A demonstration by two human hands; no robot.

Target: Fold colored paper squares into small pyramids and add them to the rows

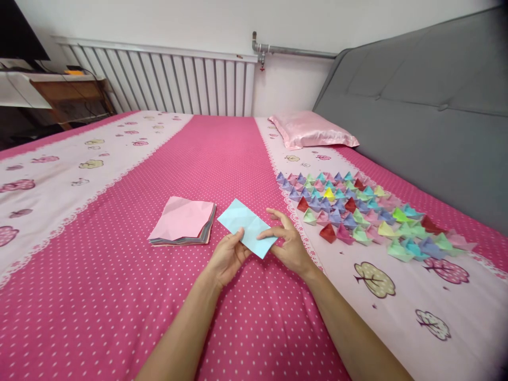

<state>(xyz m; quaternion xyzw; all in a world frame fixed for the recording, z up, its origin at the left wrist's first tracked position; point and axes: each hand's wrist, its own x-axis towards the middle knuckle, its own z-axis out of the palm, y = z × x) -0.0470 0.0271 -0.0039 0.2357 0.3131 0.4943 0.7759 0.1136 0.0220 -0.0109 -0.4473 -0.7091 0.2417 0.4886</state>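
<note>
1. Your left hand [230,259] is gripping the blue paper [251,225] near its middle, the thumb pressing on the upper face.
2. Your right hand [292,248] is grasping that paper's right end, one finger resting on top and another standing raised above it.
3. The blue paper is showing crease lines; you are holding it just right of the paper stack [182,218].
4. The paper stack itself is resting on the polka-dot bedspread [135,296], a pink sheet topping it.
5. Many-coloured paper boats [350,205] are standing in rows, well right of the stack.
6. Printed trees [375,280] are decorating the pale band, also right of the stack.
7. A pink pillow [313,129] is lying beyond the stack, to its right; a white radiator [177,79] is standing far behind the stack.
</note>
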